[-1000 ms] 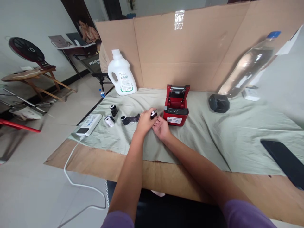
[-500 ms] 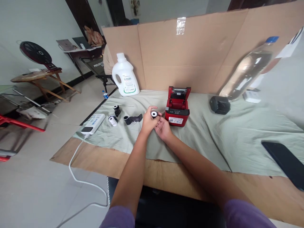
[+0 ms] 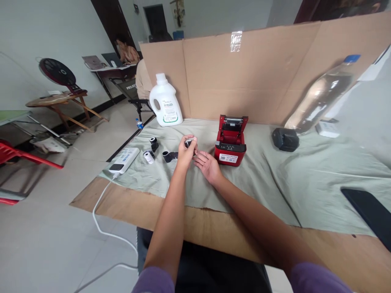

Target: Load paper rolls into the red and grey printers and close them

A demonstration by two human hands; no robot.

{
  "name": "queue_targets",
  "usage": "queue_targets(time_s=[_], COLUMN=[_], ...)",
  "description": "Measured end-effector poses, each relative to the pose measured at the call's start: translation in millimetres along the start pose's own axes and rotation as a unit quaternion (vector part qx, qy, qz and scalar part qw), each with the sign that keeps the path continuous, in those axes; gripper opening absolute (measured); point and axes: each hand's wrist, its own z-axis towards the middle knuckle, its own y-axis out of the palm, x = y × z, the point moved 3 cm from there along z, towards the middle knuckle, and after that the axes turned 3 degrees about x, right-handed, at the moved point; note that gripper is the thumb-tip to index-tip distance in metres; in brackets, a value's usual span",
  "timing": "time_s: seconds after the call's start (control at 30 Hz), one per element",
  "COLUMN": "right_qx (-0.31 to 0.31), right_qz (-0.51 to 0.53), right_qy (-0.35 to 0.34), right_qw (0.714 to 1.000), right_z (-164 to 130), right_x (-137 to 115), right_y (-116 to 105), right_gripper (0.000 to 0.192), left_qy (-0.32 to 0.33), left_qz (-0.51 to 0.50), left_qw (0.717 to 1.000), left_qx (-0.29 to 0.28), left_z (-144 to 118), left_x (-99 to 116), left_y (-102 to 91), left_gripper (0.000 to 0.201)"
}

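Note:
My left hand (image 3: 187,149) is closed around a small black paper roll (image 3: 188,143), mostly covered by the fingers. Just to its right, my right hand (image 3: 207,166) has its palm up and its fingers spread, with nothing visible in it. Beyond that hand stands a red receipt printer (image 3: 230,158), its lid raised. Left of my hands, on the cloth, lie a black roll with a strip unwound (image 3: 170,156), a white roll (image 3: 149,157) and another dark roll (image 3: 153,144).
A white power strip (image 3: 124,160) with a cord lies at the left edge of the green cloth (image 3: 195,195). A white jug (image 3: 167,101) stands behind. To the right are a leaning clear bottle (image 3: 320,97), a black block (image 3: 285,139) and a phone (image 3: 368,213). Cardboard (image 3: 241,77) closes the back.
My left hand has shifted left with the paper roll and turned, so the white end no longer faces me. The right hand has come apart from the roll and its fingers have opened.

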Motion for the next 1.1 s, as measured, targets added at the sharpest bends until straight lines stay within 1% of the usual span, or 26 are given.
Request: queue_targets(time_s=[0.13,0.2,0.27,0.33,0.37,0.43,0.5,0.6,0.67,0.73,0.8,0.93,1.03,1.1], right_qx=[-0.006,-0.013,-0.021,-0.027,-0.028,-0.031,-0.033,-0.032,-0.033,-0.035,-0.036,-0.039,-0.038,-0.038], right_qz=[-0.019,-0.028,-0.038,-0.047,-0.051,-0.059,-0.065,-0.070,-0.072,-0.075,-0.077,-0.081,-0.082,-0.083], right_qy=[-0.001,-0.004,-0.010,-0.015,-0.017,-0.025,-0.031,-0.033,-0.033,-0.033,-0.035,-0.037,-0.036,-0.034], right_qw=[1.000,1.000,0.999,0.998,0.998,0.997,0.997,0.997,0.996,0.996,0.996,0.995,0.995,0.995], right_z=[-1,-1,-2,-4,-4,-5,-6,-6,-6,-6,-7,-7,-6,-6], right_x=[0,0,0,0,0,0,-1,-1,-1,-1,-1,0,0,1], right_y=[1,2,3,4,4,5,6,7,7,8,8,8,8,9], right_gripper=[0.023,0.023,0.020,0.017,0.017,0.017,0.017,0.016,0.015,0.015,0.016,0.020,0.018,0.017], left_qy=[-0.074,-0.073,-0.061,-0.058,-0.049,-0.025,-0.021,-0.032,-0.023,-0.007,-0.007,-0.051,-0.068,-0.077], left_qz=[-0.067,-0.068,-0.012,0.095,0.161,0.276,0.354,0.445,0.494,0.534,0.574,0.630,0.675,0.688], left_qw=[0.994,0.993,0.997,0.993,0.984,0.957,0.930,0.892,0.868,0.845,0.818,0.774,0.733,0.720], left_qx=[-0.050,-0.063,-0.053,-0.044,-0.057,-0.088,-0.097,-0.066,-0.045,-0.034,-0.033,-0.037,-0.036,-0.040], left_z=[14,28,47,66,75,92,105,120,124,126,124,121,122,124], left_x=[8,12,13,12,11,11,10,8,6,3,-2,-9,-7,-4], left_y=[-6.5,-13.2,-24.4,-39.5,-47.3,-63.7,-81.1,-103.9,-113.0,-117.4,-119.3,-120.6,-118.6,-116.6], left_gripper=[0.035,0.032,0.032,0.034,0.036,0.040,0.043,0.046,0.050,0.053,0.051,0.039,0.037,0.036])
